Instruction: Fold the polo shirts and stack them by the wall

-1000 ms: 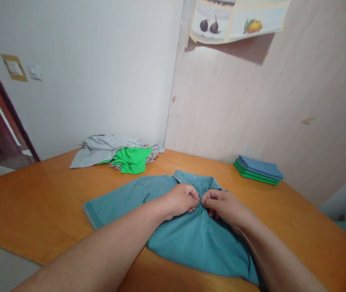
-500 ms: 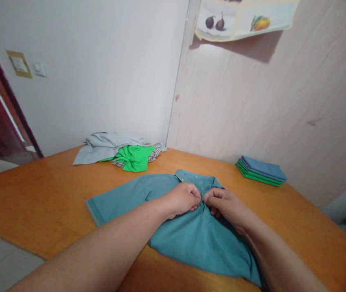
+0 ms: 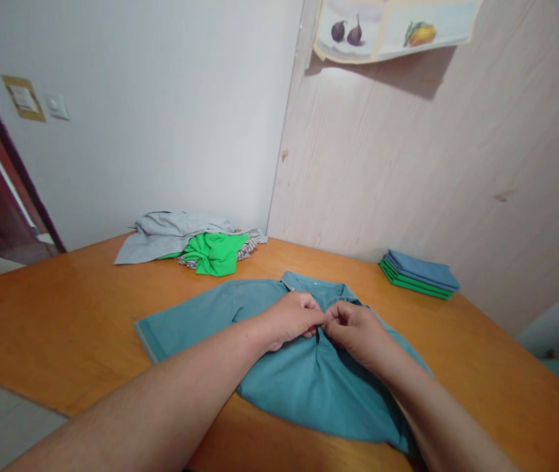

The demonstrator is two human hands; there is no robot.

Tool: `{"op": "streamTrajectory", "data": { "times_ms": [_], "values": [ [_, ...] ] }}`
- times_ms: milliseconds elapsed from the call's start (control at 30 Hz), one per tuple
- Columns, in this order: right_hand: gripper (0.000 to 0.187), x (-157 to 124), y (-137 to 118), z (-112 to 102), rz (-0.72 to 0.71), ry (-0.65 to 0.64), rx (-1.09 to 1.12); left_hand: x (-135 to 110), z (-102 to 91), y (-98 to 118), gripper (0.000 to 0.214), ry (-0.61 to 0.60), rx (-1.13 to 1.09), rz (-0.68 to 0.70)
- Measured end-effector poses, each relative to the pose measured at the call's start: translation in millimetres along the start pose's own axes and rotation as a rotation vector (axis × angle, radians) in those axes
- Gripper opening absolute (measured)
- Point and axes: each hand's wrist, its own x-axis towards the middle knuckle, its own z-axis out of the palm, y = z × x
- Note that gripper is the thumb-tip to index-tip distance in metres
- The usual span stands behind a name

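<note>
A teal short-sleeved shirt point(image 3: 299, 387) lies front side up on the wooden table point(image 3: 63, 314), its collar toward the wall. Just below the collar, my left hand point(image 3: 298, 319) pinches the shirt's front opening. My right hand point(image 3: 353, 328) pinches the cloth there as well, thumb against forefinger, and the fingertips of both hands meet. Creases run down from the pinched spot, with a small dark gap under it. Whatever small part sits between the fingertips is hidden. The left sleeve in view lies spread; my right forearm covers part of the other side.
A loose heap of clothes stands at the back left: a grey garment point(image 3: 171, 231), a bright green one point(image 3: 218, 254) and a striped one. At the back right is a stack of folded blue and green clothes point(image 3: 420, 272). Walls bound the table behind.
My right hand has shifted slightly left, so its fingertips now touch those of my left hand. The cloth between them is drawn together. The view has shifted slightly.
</note>
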Motion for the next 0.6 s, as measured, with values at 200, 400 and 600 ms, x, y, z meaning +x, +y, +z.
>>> {"op": "streamTrajectory", "data": {
  "times_ms": [200, 400, 600],
  "values": [
    [0.01, -0.6, 2.9, -0.8, -0.032, -0.013, -0.05, 0.2, -0.2, -1.9, 0.002, 0.01, 0.051, 0.01],
    [0.008, -0.6, 5.4, -1.5, 0.006, -0.035, -0.006, 3.7, 0.0, -7.9, 0.004, 0.015, 0.033, 0.025],
    [0.006, -1.1, 3.4, -2.1, -0.008, -0.045, -0.01, 3.7, 2.5, -5.3, 0.01, 0.096, 0.043, 0.002]
  ]
}}
